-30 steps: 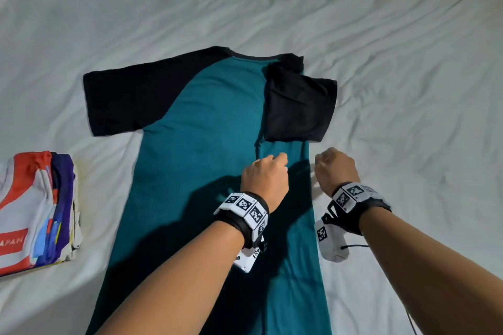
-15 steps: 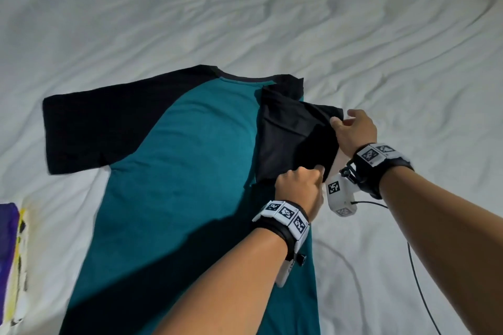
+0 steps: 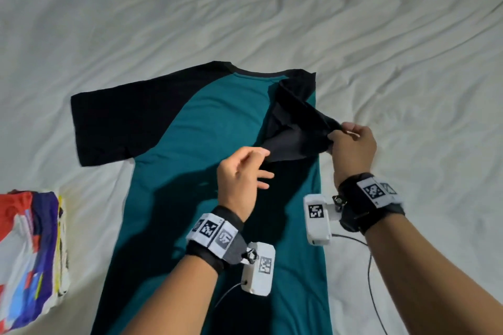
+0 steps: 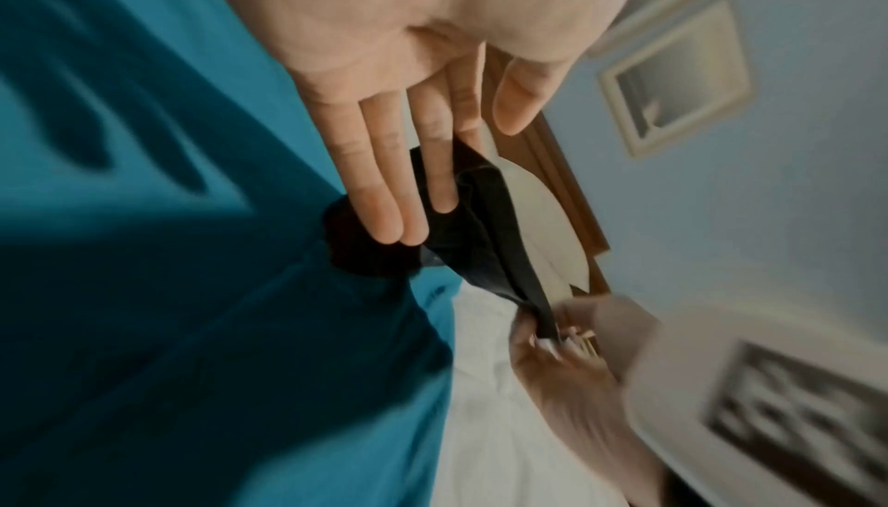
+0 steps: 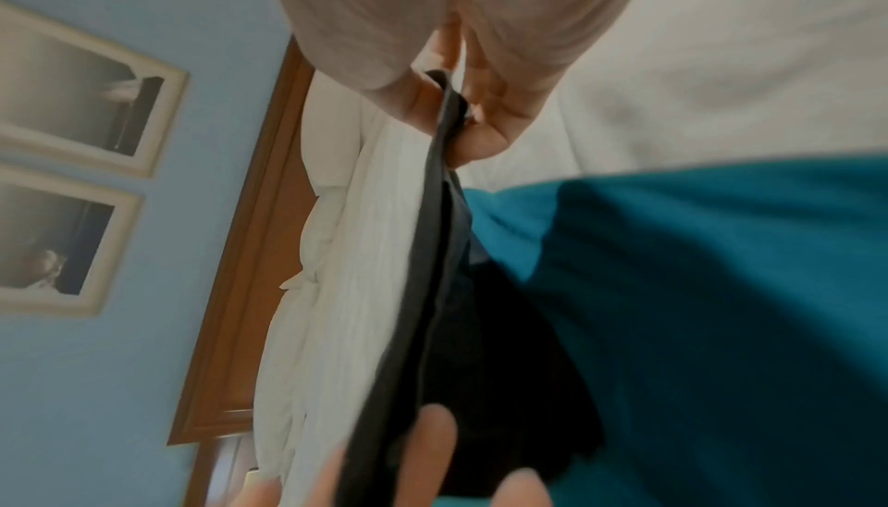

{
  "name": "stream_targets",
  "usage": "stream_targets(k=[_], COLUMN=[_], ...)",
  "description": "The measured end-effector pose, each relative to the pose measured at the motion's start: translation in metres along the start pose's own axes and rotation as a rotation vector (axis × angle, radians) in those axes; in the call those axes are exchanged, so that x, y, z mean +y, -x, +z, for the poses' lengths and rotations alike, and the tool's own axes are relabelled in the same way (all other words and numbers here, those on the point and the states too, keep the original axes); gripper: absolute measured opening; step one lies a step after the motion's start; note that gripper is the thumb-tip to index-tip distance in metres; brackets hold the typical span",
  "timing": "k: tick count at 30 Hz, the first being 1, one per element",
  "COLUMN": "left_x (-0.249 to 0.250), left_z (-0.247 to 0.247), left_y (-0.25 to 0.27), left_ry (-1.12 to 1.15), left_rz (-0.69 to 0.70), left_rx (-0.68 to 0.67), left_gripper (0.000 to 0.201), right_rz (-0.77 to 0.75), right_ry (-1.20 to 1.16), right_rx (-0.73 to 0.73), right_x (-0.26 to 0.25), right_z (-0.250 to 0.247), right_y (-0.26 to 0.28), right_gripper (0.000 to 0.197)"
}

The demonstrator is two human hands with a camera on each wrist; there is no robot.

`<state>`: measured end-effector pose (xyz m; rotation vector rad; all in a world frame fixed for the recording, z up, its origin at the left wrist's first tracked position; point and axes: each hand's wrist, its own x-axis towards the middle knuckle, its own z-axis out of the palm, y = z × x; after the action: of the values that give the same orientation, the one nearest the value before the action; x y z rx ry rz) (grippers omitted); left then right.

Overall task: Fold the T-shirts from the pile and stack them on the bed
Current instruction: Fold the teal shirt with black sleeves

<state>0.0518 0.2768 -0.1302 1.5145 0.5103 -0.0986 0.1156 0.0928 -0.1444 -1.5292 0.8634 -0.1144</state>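
A teal T-shirt with black sleeves lies face up on the white bed sheet. Its left sleeve is spread flat. The right sleeve is raised off the shirt, and my right hand pinches its outer hem at the shirt's right edge. That pinch shows in the right wrist view, where the right hand grips the sleeve. My left hand hovers over the shirt's body with fingers straight and spread, its fingertips against the sleeve's near corner.
A stack of folded colourful shirts sits at the left edge of the bed. Thin cables trail from the wrist cameras over the sheet at lower right. The wrist views show a blue wall with framed pictures and a wooden headboard.
My right hand has lifted the right sleeve higher off the shirt. My left hand has gone from curled at the sleeve's lower edge to spread fingers.
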Motion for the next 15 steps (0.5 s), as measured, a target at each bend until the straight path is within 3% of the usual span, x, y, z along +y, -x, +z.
stream_targets(k=[4, 8, 12, 15], left_x=[-0.018, -0.04, -0.053, -0.06], left_z=[-0.031, -0.047, -0.052, -0.05], left_y=[-0.005, -0.002, 0.002, 0.003], left_ry=[0.037, 0.017, -0.068, -0.114], left_rz=[-0.129, -0.194, -0.2, -0.198], left_rx=[0.113, 0.105, 0.103, 0.098], left_gripper=[0.017, 0.011, 0.03, 0.024], right_rz=[0.092, 0.123, 0.096, 0.048], right_ry=[0.055, 0.21, 0.282, 0.322], right_rx=[-0.051, -0.068, -0.051, -0.013], right_x=[0.029, 0.059, 0.073, 0.077], right_z=[-0.001, -0.007, -0.017, -0.023], right_y=[0.04, 0.06, 0.067, 0.067], right_gripper=[0.036, 0.024, 0.015, 0.012])
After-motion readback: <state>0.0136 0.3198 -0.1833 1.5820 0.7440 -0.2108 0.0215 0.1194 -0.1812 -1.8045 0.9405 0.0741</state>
